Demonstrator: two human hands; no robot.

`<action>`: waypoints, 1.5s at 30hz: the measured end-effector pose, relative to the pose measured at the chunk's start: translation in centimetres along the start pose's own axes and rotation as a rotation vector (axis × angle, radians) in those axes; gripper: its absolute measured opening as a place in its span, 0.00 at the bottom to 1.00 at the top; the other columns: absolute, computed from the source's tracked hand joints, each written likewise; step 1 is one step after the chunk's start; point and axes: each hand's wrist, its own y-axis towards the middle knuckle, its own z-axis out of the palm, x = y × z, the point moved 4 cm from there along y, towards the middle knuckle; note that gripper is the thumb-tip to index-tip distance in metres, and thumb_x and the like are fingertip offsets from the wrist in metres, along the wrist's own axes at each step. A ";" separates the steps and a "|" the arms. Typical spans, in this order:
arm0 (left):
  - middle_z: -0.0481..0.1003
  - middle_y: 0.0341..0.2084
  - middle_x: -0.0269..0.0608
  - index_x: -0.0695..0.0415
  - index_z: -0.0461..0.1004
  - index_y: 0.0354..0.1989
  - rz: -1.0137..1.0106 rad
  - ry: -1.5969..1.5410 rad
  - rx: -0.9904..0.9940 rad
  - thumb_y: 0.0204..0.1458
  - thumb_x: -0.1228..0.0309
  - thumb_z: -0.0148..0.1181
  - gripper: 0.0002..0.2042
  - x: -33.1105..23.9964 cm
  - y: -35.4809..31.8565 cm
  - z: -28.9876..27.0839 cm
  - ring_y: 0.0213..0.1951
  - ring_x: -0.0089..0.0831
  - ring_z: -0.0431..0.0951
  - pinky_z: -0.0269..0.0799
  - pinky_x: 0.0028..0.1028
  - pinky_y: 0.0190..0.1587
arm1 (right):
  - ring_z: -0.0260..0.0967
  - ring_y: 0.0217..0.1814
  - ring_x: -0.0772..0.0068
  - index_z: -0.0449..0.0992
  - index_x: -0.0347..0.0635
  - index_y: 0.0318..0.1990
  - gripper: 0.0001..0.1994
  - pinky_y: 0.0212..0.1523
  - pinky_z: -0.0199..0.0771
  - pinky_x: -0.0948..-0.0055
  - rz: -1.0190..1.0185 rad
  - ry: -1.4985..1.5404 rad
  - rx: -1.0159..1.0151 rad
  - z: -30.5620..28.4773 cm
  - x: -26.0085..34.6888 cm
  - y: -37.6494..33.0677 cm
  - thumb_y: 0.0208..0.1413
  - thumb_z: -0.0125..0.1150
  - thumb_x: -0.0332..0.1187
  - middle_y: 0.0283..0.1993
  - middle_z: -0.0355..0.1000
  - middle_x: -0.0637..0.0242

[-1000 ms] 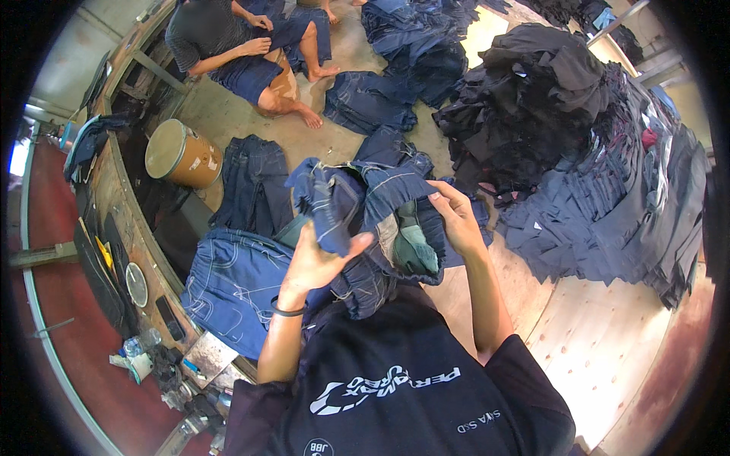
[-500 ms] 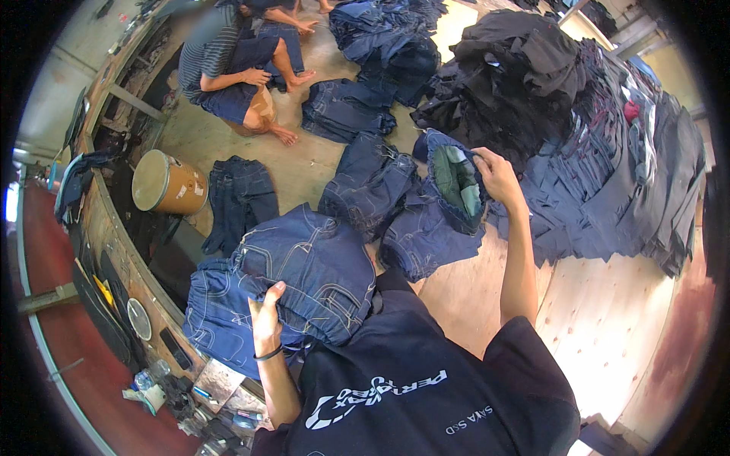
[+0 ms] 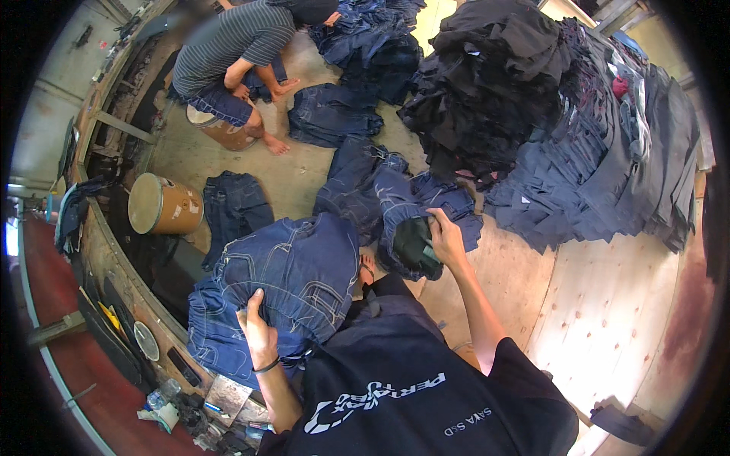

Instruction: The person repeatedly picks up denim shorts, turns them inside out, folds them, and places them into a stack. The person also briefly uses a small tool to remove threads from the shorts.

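My right hand [image 3: 447, 240] grips the waistband of a pair of denim shorts [image 3: 394, 199], its dark green lining showing through the opening. These shorts hang just over more dark denim pieces on the floor. My left hand [image 3: 259, 334] is closed on the near edge of a folded pair of blue jeans [image 3: 293, 262] with pale stitching, thumb on top and the other fingers partly hidden. Under them, further left, lies another blue denim piece [image 3: 209, 330]. Dark jeans [image 3: 346, 182] lie on the floor ahead, left of the shorts.
A tall heap of black cloth [image 3: 494, 83] and a stack of grey-blue cut pieces [image 3: 578, 175] stand at right. A brown drum [image 3: 167, 205] stands at left near dark trousers [image 3: 237, 209]. A co-worker in a striped shirt [image 3: 236, 53] sits at the far left.
My right hand has lowered the denim shorts and drawn them nearer and leftward. My left hand stays on the jeans. The co-worker leans further forward.
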 end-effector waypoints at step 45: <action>0.78 0.58 0.44 0.65 0.70 0.67 0.055 0.126 0.264 0.60 0.79 0.69 0.26 -1.7 -1.9 2.7 0.54 0.33 0.80 0.75 0.34 0.61 | 0.77 0.57 0.56 0.73 0.38 0.67 0.39 0.54 0.78 0.59 -0.486 0.469 0.709 11.8 19.2 -2.2 0.56 0.76 0.56 0.54 0.76 0.49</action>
